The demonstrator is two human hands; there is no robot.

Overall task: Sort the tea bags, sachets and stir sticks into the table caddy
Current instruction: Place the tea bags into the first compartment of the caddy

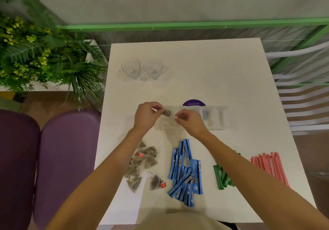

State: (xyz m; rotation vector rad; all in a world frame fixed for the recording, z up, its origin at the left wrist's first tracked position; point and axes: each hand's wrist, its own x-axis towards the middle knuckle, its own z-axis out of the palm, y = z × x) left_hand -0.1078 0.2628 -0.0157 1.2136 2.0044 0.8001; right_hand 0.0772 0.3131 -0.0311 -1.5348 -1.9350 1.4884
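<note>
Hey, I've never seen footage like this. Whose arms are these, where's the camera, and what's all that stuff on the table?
There is no machine here. The single picture comes from a camera worn on a person's head, looking down at their own two bare arms. The left hand and the right hand meet over a clear plastic caddy with several compartments, which stands on a white table. Between them they pinch one tea bag. The right fingers seem to hold its string or tag, though that is too small to be sure. Nearer the person lie, from left to right, a pile of tea bags, blue sachets, green sachets and red stir sticks. At the far side stand two glasses.
</note>
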